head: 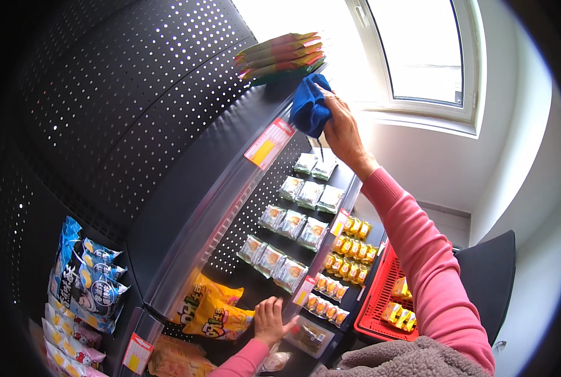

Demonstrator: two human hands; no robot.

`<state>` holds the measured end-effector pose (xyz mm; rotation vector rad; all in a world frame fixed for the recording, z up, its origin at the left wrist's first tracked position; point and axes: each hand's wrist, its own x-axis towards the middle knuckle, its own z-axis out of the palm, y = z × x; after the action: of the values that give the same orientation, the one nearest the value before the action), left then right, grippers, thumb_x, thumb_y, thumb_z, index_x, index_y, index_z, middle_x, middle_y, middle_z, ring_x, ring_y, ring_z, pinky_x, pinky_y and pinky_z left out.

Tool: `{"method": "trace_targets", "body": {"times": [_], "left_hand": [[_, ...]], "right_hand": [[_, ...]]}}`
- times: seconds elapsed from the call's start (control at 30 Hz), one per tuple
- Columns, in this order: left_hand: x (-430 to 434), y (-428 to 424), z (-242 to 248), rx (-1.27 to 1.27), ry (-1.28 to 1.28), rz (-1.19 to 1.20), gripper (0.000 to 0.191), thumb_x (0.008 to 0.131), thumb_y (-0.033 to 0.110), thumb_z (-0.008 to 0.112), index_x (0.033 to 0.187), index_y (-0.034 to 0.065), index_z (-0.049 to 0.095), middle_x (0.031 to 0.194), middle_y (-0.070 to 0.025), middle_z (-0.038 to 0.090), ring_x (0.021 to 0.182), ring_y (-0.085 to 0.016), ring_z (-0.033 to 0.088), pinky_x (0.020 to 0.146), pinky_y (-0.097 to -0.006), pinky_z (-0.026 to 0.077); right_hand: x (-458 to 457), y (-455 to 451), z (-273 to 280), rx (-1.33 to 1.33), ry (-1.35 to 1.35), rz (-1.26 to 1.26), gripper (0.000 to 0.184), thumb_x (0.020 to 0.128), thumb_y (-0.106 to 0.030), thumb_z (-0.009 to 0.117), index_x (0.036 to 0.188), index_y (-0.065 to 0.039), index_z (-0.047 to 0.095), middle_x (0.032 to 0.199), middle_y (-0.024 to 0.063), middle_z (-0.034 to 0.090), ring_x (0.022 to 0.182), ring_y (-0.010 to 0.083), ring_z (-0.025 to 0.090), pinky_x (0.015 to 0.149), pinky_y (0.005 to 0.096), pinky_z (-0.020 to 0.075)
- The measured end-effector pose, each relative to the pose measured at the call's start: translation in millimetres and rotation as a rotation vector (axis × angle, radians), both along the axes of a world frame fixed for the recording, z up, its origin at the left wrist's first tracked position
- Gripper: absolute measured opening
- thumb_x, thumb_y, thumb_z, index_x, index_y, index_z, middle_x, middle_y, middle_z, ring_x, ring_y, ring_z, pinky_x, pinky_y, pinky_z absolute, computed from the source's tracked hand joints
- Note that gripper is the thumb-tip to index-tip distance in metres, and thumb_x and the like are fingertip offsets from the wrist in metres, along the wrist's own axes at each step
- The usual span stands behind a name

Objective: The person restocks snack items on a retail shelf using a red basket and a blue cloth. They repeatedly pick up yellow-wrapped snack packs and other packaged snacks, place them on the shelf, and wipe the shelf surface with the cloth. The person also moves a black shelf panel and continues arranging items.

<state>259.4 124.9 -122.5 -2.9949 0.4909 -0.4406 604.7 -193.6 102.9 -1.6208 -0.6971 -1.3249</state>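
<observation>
My right hand (344,129), in a pink sleeve, holds a bunched blue cloth (311,106) against the front edge of the upper black shelf (200,174), near its far end. Just beyond the cloth, a stack of green and red snack bags (282,56) lies on that shelf. My left hand (273,320) rests lower down at the front edge of a lower shelf, its fingers apart, beside yellow snack bags (221,315). Rows of small clear-wrapped packets (292,224) lie on the shelf between my hands.
Below are small yellow packets (351,268) and a red plastic basket (379,301) with more packets. Blue snack bags (89,282) stand at the left. Price tags (270,143) line the shelf edges. A window (424,52) and a black chair-like panel (487,278) are at the right.
</observation>
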Motion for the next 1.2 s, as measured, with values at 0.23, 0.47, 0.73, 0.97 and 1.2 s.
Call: {"method": "trace_targets", "body": {"times": [0.23,0.47,0.73,0.97,1.2], "left_hand": [[0.2,-0.1,-0.3,0.006,0.013,0.012,0.075,0.083,0.057,0.078,0.132,0.0048,0.053,0.126,-0.0137,0.051,0.118,-0.032,0.049,0.102,-0.0461,0.041],[0.1,-2.3,3.1,-0.007,0.021,0.014,0.075,0.083,0.056,0.078,0.131,0.0041,0.054,0.125,-0.0139,0.051,0.118,-0.032,0.049,0.102,-0.0461,0.041],[-0.3,-5.0,6.6,-0.006,-0.006,0.011,0.073,0.084,0.054,0.079,0.131,0.0042,0.054,0.124,-0.0142,0.051,0.116,-0.032,0.051,0.101,-0.0451,0.042],[0.1,-2.0,2.9,-0.025,-0.015,0.014,0.072,0.085,0.055,0.077,0.131,0.004,0.055,0.125,-0.0148,0.052,0.117,-0.033,0.051,0.101,-0.044,0.042],[-1.7,1.0,0.5,-0.055,-0.051,-0.015,0.076,0.085,0.057,0.076,0.134,0.0046,0.053,0.129,-0.0141,0.051,0.12,-0.032,0.05,0.105,-0.0458,0.041]], "right_hand": [[66.2,-34.3,-3.3,0.057,0.171,-0.015,0.05,0.092,0.004,0.048,0.141,0.007,0.052,0.136,0.0343,0.06,0.128,0.0513,0.058,0.114,0.0483,0.0437],[123.9,-55.0,1.1,0.144,0.189,-0.142,0.049,0.092,0.0,0.048,0.141,0.001,0.055,0.107,0.0319,0.07,0.093,0.0446,0.073,0.087,0.0492,0.0574],[140.5,-74.0,20.0,0.134,0.363,-0.131,0.048,0.099,-0.008,0.047,0.144,0.002,0.057,0.107,0.0336,0.071,0.097,0.0439,0.074,0.091,0.0486,0.0565],[63.0,-36.0,11.1,0.056,0.203,-0.074,0.042,0.095,0.001,0.052,0.136,0.006,0.059,0.132,0.0336,0.063,0.114,0.0503,0.065,0.101,0.0498,0.0516],[-69.3,23.1,8.9,-0.226,0.0,0.064,0.043,0.094,0.001,0.057,0.135,0.01,0.056,0.143,0.0336,0.057,0.137,0.0511,0.051,0.116,0.0482,0.0409]]}}
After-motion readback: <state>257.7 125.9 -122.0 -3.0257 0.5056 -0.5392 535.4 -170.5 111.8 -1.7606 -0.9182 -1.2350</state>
